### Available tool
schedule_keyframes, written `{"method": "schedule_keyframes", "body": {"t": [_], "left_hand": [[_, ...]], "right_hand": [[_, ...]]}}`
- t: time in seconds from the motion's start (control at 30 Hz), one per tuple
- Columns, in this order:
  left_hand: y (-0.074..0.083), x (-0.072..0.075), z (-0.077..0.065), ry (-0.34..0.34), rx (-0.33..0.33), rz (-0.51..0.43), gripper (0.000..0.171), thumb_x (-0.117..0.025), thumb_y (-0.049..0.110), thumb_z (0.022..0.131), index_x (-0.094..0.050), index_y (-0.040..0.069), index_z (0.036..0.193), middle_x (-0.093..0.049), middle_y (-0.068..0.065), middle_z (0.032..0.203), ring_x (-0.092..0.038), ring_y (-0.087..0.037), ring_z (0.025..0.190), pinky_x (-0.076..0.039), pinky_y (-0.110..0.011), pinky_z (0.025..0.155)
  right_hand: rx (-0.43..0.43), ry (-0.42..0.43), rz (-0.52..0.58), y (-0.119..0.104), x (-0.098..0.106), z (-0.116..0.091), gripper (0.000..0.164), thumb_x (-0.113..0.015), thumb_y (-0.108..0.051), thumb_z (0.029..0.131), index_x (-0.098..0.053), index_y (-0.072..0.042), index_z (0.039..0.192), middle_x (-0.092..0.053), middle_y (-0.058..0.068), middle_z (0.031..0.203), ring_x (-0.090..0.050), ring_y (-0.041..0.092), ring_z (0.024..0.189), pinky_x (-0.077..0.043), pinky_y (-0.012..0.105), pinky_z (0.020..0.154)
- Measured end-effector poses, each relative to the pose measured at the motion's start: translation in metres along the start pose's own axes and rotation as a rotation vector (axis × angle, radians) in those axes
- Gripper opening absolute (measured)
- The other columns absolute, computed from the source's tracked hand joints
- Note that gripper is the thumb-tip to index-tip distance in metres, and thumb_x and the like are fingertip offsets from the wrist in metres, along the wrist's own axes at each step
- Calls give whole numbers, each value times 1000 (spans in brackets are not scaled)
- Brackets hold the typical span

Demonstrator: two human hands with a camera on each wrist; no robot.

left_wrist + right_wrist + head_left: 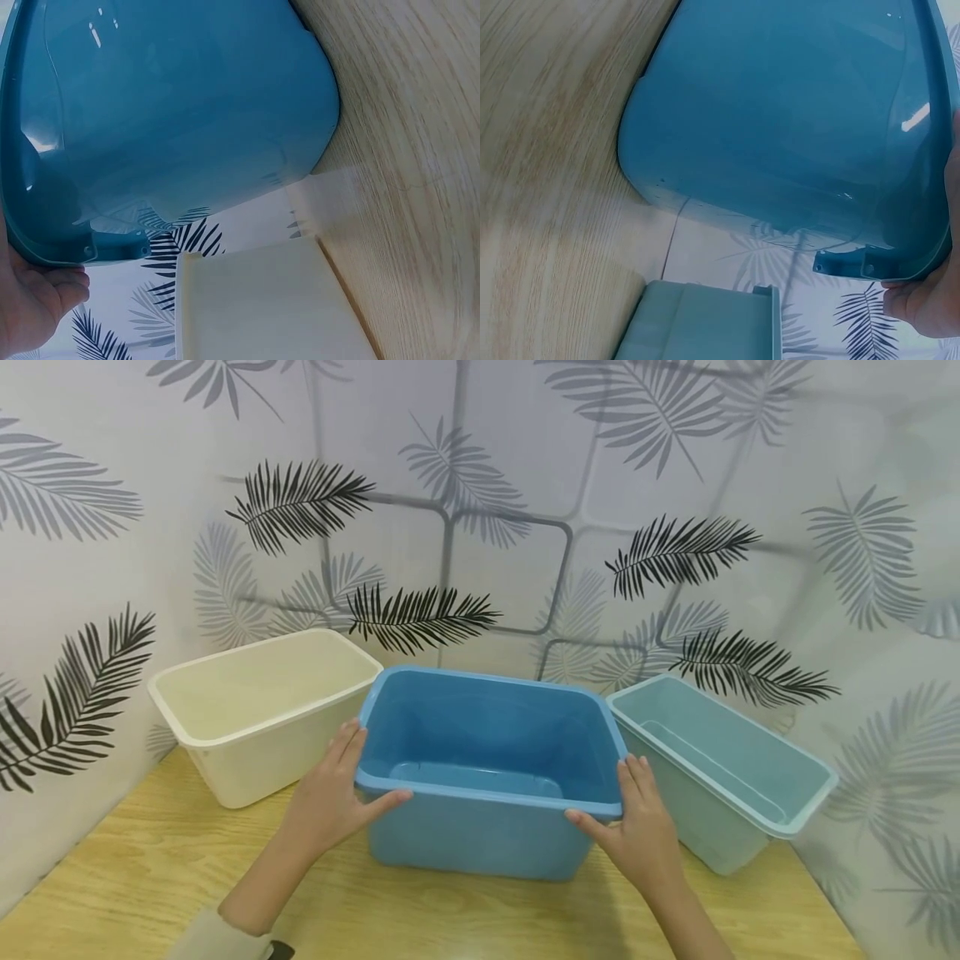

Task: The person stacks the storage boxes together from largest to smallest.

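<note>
Blue rectangular plastic tub (480,837) seems set down, unreleased: left hand (330,800), eight o'clock, and right hand (642,827), four o'clock, half-spread, grip it.

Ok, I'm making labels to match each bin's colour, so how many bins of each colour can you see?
Cream bin: 1
Blue bin, held at its rim by the left hand and right hand: 1
Pale blue-green bin: 1
Total: 3 bins
</note>
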State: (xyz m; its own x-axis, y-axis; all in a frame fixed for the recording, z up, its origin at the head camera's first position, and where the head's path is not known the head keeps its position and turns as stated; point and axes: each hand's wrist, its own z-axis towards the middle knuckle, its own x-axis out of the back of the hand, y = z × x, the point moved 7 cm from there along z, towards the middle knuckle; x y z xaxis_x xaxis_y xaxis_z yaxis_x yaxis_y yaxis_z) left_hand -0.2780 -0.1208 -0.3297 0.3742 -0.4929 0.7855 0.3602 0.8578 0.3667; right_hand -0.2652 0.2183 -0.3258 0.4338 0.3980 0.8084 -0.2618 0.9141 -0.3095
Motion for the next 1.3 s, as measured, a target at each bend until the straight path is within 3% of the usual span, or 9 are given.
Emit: {"method": "schedule_keyframes", "body": {"t": [1.0, 1.3], "left_hand": [[2, 8, -12, 34, -1, -16, 97, -69, 57, 71, -38, -7, 137, -35, -23, 145, -35, -38, 133, -49, -51, 87], [1, 9, -14, 27, 1, -17, 97, -69, 57, 71, -37, -7, 137, -34, -23, 146, -34, -39, 134, -49, -52, 87]], "right_hand": [[17, 57, 27, -7, 6, -12, 93, -75, -48, 70, -41, 12, 132, -38, 30, 140, -30, 46, 133, -38, 62, 95], [-22, -9, 45, -7, 4, -12, 95, -72, -49, 74, -34, 10, 138, -31, 29, 145, -25, 45, 135, -35, 62, 98]]}}
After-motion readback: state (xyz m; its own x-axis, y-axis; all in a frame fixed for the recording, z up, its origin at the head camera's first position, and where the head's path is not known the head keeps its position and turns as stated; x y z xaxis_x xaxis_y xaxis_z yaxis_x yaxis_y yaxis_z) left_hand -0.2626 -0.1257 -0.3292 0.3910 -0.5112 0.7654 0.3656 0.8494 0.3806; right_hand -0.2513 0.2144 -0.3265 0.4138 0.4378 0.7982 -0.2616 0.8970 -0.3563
